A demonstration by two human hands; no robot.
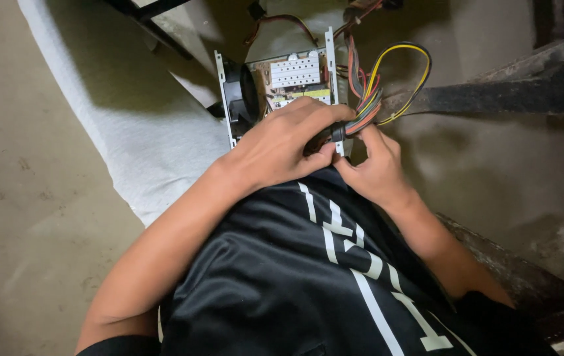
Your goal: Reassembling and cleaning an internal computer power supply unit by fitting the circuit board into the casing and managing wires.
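Nearest the camera, the black shirt (308, 283) with white stripes fills the lap, and both forearms run up from it. The right hand (375, 168) is curled narrow, thumb and fingertips pinched at the base of the wire bundle (369, 99), just where a dark collar gathers the strands. The left hand (282, 142) lies beside it, touching, fingers folded over the near edge of the open power supply (282, 82) and holding it down. Beyond the knuckles sit the pale heatsink and circuit board; left of the left hand, the black fan (239, 95). Past the right fingertips the coloured wires arc away in a loop. My read: steady the case firmly, grip at the collar rather than single strands, and work slowly to spare the solder joints.
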